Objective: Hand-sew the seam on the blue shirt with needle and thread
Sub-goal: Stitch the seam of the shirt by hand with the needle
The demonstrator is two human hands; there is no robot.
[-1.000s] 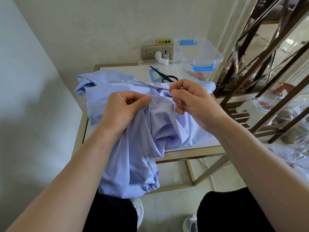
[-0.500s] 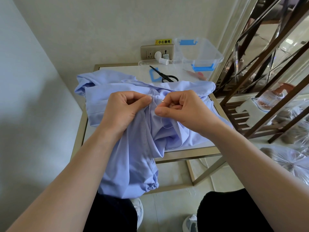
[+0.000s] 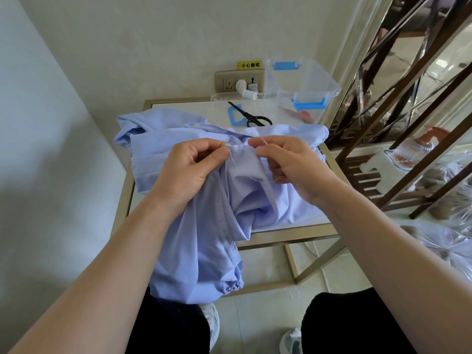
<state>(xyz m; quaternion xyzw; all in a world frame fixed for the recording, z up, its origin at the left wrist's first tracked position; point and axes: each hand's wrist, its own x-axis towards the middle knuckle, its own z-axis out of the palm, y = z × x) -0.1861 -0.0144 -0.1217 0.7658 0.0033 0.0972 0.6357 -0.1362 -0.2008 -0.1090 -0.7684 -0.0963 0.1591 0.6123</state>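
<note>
The blue shirt (image 3: 204, 241) lies bunched on the small table and hangs over its near edge toward my lap. My left hand (image 3: 190, 167) grips a fold of the shirt at the seam, thumb pressed on the cloth. My right hand (image 3: 286, 159) is just to the right of it, thumb and forefinger pinching the thin needle (image 3: 264, 142) at the seam edge. A pale thread (image 3: 233, 162) trails from the seam down across the fabric between the hands.
Black scissors (image 3: 251, 118) lie on the white tabletop (image 3: 184, 107) behind the shirt, next to a blue clip. A clear plastic box with blue latches (image 3: 306, 83) stands at the back right. White thread spools (image 3: 246, 92) sit by the wall socket. A brown metal rack (image 3: 398, 111) rises on the right.
My right hand dropped from its raised position toward the seam, then shifted slightly right and up with the needle. The left hand kept its hold on the fold.
</note>
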